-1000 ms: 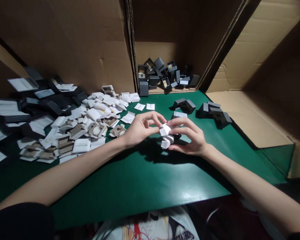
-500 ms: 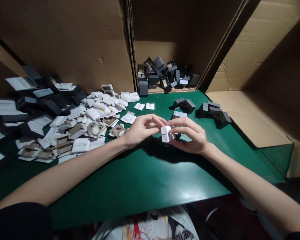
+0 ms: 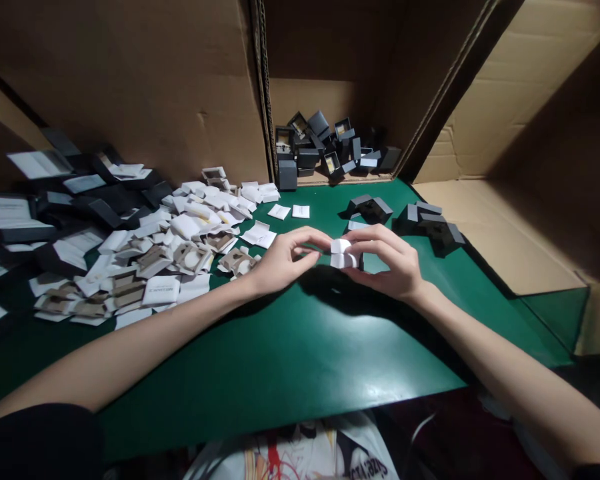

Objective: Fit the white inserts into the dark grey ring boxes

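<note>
A small folded white card insert (image 3: pixel 341 254), with a dark edge like that of a small box behind it, is gripped between the thumb and fingers of my right hand (image 3: pixel 393 263) above the table. My fingers cover much of it. Just left of the insert, my left hand (image 3: pixel 290 257) has its thumb and fingers curved and slightly apart, nothing visible between them. Beyond my hands on the green table (image 3: pixel 260 360) lie two small white folded cards (image 3: pixel 301 211), and an open dark box (image 3: pixel 370 209) stands farther right.
A heap of white card inserts (image 3: pixel 185 227) spreads across the left, with dark boxes (image 3: pixel 100 213) behind it. More dark boxes (image 3: pixel 307 159) fill a cardboard compartment at the back. Other open boxes (image 3: pixel 430 223) lie near the cardboard carton (image 3: pixel 520 247) at right.
My right hand has moved slightly right and up with the white insert, which has turned a little. My left fingertips, formerly against it, now sit just apart from it.
</note>
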A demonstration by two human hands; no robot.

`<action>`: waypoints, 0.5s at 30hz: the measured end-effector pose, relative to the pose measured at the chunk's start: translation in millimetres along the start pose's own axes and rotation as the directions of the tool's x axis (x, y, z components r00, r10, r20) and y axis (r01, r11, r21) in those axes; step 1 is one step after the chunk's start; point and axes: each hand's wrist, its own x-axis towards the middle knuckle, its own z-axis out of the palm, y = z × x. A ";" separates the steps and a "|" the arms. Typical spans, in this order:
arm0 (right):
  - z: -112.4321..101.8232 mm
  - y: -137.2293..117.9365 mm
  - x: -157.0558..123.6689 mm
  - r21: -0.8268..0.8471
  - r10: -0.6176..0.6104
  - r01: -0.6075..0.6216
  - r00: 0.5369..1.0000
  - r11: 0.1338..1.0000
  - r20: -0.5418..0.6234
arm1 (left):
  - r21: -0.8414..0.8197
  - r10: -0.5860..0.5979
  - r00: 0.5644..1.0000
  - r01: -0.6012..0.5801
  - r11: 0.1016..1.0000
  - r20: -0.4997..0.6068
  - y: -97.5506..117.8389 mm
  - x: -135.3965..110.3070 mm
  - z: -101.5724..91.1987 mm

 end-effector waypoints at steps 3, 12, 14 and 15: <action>-6.5 7.9 -0.6 -0.093 0.017 -0.009 0.996 0.996 0.087 | 0.342 0.153 0.987 -0.161 0.926 0.048 -5.6 -2.6 -0.9; -25.6 12.0 5.2 -0.230 0.060 -0.009 0.974 0.973 0.217 | 0.640 0.254 0.878 -0.471 0.607 0.406 -13.4 -7.6 6.6; -27.4 11.3 7.3 -0.209 0.070 -0.032 0.982 0.977 0.178 | 0.624 0.267 0.871 -0.484 0.614 0.413 -13.5 -7.5 8.9; -28.2 11.1 8.1 -0.191 0.081 -0.051 0.985 0.980 0.154 | 0.622 0.267 0.871 -0.484 0.615 0.413 -14.0 -7.4 9.6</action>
